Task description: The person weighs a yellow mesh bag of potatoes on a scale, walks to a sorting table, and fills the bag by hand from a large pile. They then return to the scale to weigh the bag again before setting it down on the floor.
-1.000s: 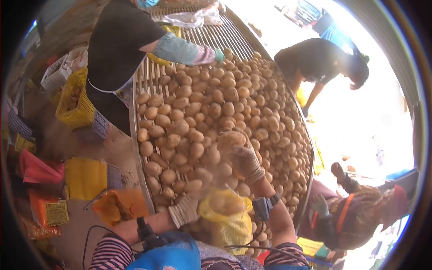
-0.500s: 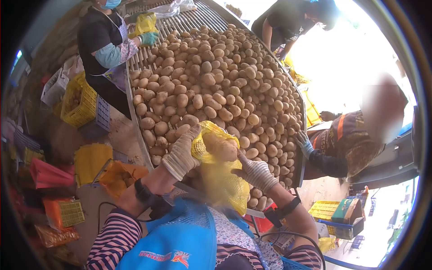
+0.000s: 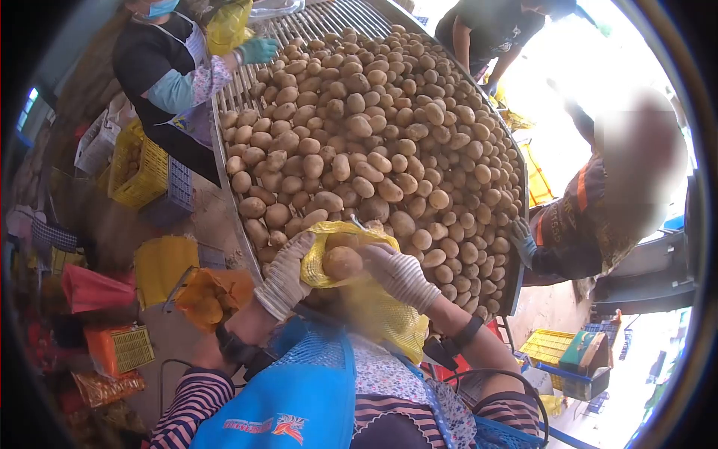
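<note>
A yellow mesh bag hangs in front of my body, its mouth spread toward the slatted table. My left hand, in a striped work glove, grips the left side of the bag's rim. At the opening lies a potato, with another partly behind it. My right hand, gloved too, is at the right side of the mouth, its fingertips beside the potato; what those fingers hold is hidden. Just beyond both hands, a large heap of potatoes covers the table.
Co-workers stand left of the table, at its far right and at its right side. Yellow crates and open bags are on the floor at left; more crates are at lower right. A cable runs near my right arm.
My right hand has moved inward over the bag's mouth, and the potato now sits lower and further left. The left co-worker's gloved hand and the right co-worker's raised arm have also moved.
</note>
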Demonstrator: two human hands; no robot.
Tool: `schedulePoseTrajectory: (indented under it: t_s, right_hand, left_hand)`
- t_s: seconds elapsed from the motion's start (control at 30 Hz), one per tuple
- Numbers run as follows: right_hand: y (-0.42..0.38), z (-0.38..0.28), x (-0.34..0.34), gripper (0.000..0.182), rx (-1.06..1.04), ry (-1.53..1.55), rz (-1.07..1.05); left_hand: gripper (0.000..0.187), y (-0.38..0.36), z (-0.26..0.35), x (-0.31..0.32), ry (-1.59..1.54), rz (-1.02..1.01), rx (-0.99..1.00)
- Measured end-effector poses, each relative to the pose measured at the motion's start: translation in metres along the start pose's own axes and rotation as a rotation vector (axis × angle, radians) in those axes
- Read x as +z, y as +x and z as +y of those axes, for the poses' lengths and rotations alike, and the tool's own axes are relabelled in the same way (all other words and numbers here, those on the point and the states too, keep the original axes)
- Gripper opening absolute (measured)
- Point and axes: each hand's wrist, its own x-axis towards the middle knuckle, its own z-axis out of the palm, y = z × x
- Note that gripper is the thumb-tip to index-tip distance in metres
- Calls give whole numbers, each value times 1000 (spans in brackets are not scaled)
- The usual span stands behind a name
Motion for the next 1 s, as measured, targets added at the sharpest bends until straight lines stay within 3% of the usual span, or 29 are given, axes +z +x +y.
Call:
schedulePoseTrajectory:
  t_s: [0.07, 0.17, 0.23, 0.27, 0.33, 0.4, 0.47, 0.5, 0.53, 0.57, 0.67, 0.7, 0.73, 0.8, 0.87, 0.93, 0.97, 1.0]
  right_hand:
    - [5, 4, 1, 39, 53, 17, -94]
    - [4, 4, -4, 37, -149, -119, -89]
    - [-1, 2, 2, 29, 189, -212, -203]
    - [-5, 4, -2, 29, 199, -217, -196]
    - [-15, 10, -20, 20, -97, -9, -91]
    - [-28, 9, -49, 14, -95, -261, -124]
    - [-35, -8, -87, 11, -124, -393, -20]
    - [-39, -22, -104, 11, -138, -402, -13]
    - [-47, -38, -117, 7, -155, -356, -13]
    - [-53, -51, -126, 7, -168, -304, -12]
    - [-57, -56, -118, 18, -276, 164, -195]
    - [-57, -45, -111, 16, -190, 253, -336]
    - [-47, -35, -107, 16, -200, 253, -334]
    - [-18, -12, -101, 8, 372, 803, 26]
    - [37, 54, -82, 14, 80, 68, 326]
    - [76, 108, -60, 33, -81, -555, 137]
    - [89, 137, -46, 48, -147, -640, -44]
    - [98, 150, -35, 46, -240, -793, -141]
  left_hand:
    - [47, 5, 7, -8, -311, 13, -165]
    - [48, 9, 4, -15, -294, -20, -136]
    - [48, 10, 3, -10, -298, -7, -185]
    - [46, 10, 2, -3, -240, -18, -124]
    - [45, 8, 2, 15, -176, -46, -74]
    - [40, 4, 4, 37, -215, -8, -209]
    - [36, 6, -8, 52, -142, -47, -172]
    - [35, 10, -17, 47, 262, -100, -13]
    - [35, 14, -21, 46, 666, -139, 146]
    - [36, -3, -1, 84, -141, -57, -290]
    - [37, -20, 6, 91, -69, -165, -261]
    - [36, -20, 3, 73, 119, -200, -260]
    - [34, -27, 4, 80, 203, -198, -208]
    - [34, -26, 8, 66, 89, -176, -388]
    - [34, -21, 9, 58, 182, -199, -349]
    - [33, -10, 16, 56, 167, -161, -384]
    - [33, -5, 24, 56, 227, -200, -339]
    - [33, 3, 28, 51, 218, -196, -330]
